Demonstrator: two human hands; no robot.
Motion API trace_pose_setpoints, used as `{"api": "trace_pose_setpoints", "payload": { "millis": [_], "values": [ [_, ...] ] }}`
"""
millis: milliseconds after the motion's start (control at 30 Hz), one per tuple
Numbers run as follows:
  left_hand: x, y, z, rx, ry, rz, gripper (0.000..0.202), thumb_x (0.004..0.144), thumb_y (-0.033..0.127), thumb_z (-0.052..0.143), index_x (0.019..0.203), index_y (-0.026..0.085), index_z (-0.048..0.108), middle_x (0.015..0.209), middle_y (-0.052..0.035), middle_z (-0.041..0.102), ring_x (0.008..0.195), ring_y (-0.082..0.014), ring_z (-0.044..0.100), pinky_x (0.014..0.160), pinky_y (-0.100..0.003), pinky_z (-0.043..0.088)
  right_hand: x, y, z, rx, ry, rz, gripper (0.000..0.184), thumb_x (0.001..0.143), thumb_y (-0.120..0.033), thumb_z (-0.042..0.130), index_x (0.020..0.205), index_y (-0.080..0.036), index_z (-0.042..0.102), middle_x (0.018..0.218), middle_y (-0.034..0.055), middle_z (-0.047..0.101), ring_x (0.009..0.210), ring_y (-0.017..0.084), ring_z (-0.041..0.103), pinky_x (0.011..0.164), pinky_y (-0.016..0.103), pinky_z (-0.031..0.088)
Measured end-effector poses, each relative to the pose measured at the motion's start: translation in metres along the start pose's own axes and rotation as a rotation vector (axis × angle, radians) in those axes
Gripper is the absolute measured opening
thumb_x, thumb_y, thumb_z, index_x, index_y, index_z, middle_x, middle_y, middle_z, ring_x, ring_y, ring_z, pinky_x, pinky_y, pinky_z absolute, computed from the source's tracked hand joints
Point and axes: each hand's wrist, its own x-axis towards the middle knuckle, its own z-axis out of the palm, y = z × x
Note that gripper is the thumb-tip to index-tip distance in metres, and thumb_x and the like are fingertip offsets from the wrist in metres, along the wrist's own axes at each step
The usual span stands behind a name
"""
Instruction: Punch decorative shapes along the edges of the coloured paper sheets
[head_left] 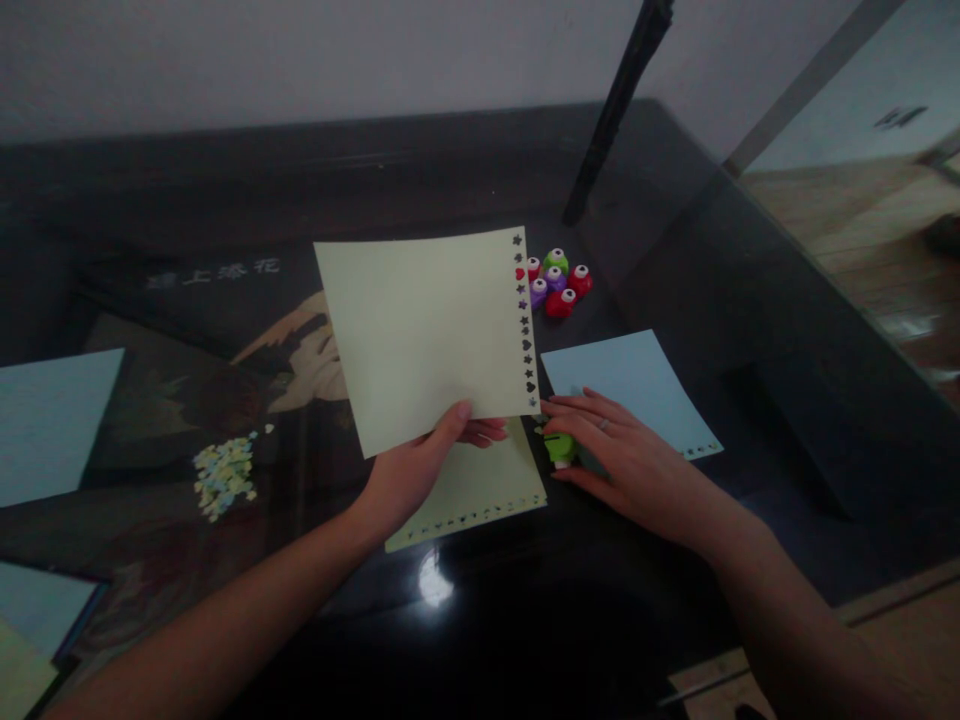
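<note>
My left hand (420, 470) pinches the bottom edge of a pale yellow sheet of paper (427, 330), thumb on top, and holds it raised above the table. Down its right edge runs a row of punched shapes, hearts and flowers among them. Beside the sheet's lower right corner, my right hand (611, 450) is closed around a green craft punch (559, 449), which its fingers partly cover. Under the raised sheet lies another yellow sheet (480, 490), punched along its near edge. A light blue sheet (630, 375) with small holes at its near edge lies partly beneath my right hand.
Several red, purple and green craft punches (559, 283) cluster behind the raised sheet. Small paper cutouts (225, 475) lie in a pile at left. Another blue sheet (56, 425) is at the far left. A black post (619, 110) rises from the dark glossy table (480, 620).
</note>
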Motion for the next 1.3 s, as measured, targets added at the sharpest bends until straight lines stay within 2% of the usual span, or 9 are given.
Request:
{"api": "trace_pose_setpoints", "payload": {
  "millis": [267, 433, 667, 767, 900, 1067, 1200, 1300],
  "values": [
    [0.001, -0.004, -0.001, -0.037, -0.001, 0.014, 0.038, 0.091, 0.042, 0.042, 0.085, 0.019, 0.071, 0.089, -0.0044, 0.076, 0.081, -0.018, 0.071, 0.09, -0.035, 0.054, 0.0, 0.0, 0.0, -0.035, -0.003, -0.006, 0.029, 0.084, -0.024, 0.06, 0.113, -0.021, 0.059, 0.129, 0.0112, 0.06, 0.121, 0.026, 0.054, 0.11, 0.053, 0.034],
    [0.001, -0.005, -0.001, -0.018, -0.016, 0.015, 0.039, 0.092, 0.042, 0.041, 0.083, 0.021, 0.072, 0.087, -0.0032, 0.076, 0.081, -0.0176, 0.07, 0.093, -0.035, 0.052, -0.001, 0.001, -0.001, 0.0, 0.082, 0.041, 0.032, 0.083, -0.027, 0.062, 0.115, -0.024, 0.058, 0.127, 0.0092, 0.06, 0.118, 0.026, 0.055, 0.102, 0.051, 0.044],
    [0.001, -0.005, -0.002, -0.011, -0.035, 0.045, 0.039, 0.092, 0.043, 0.039, 0.087, 0.021, 0.072, 0.085, -0.0027, 0.076, 0.081, -0.0182, 0.07, 0.091, -0.036, 0.053, 0.001, -0.001, 0.0, 0.105, 0.186, 0.148, 0.03, 0.083, -0.029, 0.062, 0.113, -0.023, 0.061, 0.104, 0.0083, 0.066, 0.099, 0.024, 0.062, 0.087, 0.043, 0.051],
    [0.001, -0.003, -0.002, 0.022, -0.034, 0.054, 0.039, 0.091, 0.041, 0.039, 0.083, 0.021, 0.071, 0.085, -0.0036, 0.076, 0.08, -0.0188, 0.07, 0.09, -0.037, 0.054, 0.002, -0.003, 0.0, 0.227, 0.197, 0.191, 0.031, 0.084, -0.029, 0.061, 0.115, -0.025, 0.062, 0.101, 0.0068, 0.066, 0.092, 0.021, 0.063, 0.082, 0.037, 0.052],
    [0.001, -0.002, -0.002, 0.032, -0.014, 0.056, 0.039, 0.091, 0.041, 0.039, 0.078, 0.021, 0.07, 0.082, -0.004, 0.076, 0.08, -0.0193, 0.07, 0.09, -0.039, 0.053, 0.005, 0.0, 0.001, 0.504, 0.234, 0.293, 0.021, 0.084, -0.031, 0.061, 0.103, -0.024, 0.068, 0.098, 0.0058, 0.066, 0.086, 0.017, 0.064, 0.074, 0.032, 0.053],
    [0.002, -0.006, -0.002, 0.016, 0.023, 0.07, 0.037, 0.09, 0.041, 0.043, 0.07, 0.022, 0.068, 0.081, -0.0037, 0.076, 0.085, -0.0205, 0.07, 0.099, -0.04, 0.048, 0.01, 0.009, 0.003, 0.766, 0.301, 0.438, 0.038, 0.069, -0.029, 0.074, 0.106, -0.022, 0.067, 0.099, 0.0053, 0.068, 0.088, 0.018, 0.065, 0.079, 0.035, 0.055],
    [0.003, -0.006, -0.002, 0.016, 0.042, 0.08, 0.041, 0.09, 0.043, 0.044, 0.068, 0.019, 0.068, 0.085, -0.0064, 0.077, 0.089, -0.0221, 0.07, 0.1, -0.039, 0.046, 0.013, 0.012, 0.003, 0.727, 0.367, 0.436, 0.031, 0.072, -0.027, 0.07, 0.102, -0.019, 0.067, 0.096, 0.0053, 0.067, 0.076, 0.016, 0.065, 0.071, 0.033, 0.057],
    [0.005, -0.006, 0.0, -0.043, 0.027, 0.047, 0.037, 0.088, 0.042, 0.048, 0.075, 0.015, 0.07, 0.083, -0.01, 0.076, 0.082, -0.0224, 0.071, 0.091, -0.038, 0.052, 0.014, 0.013, 0.001, 0.615, 0.412, 0.399, 0.03, 0.076, -0.03, 0.067, 0.103, -0.018, 0.067, 0.099, 0.0069, 0.067, 0.073, 0.015, 0.065, 0.069, 0.032, 0.056]
  ]
}}
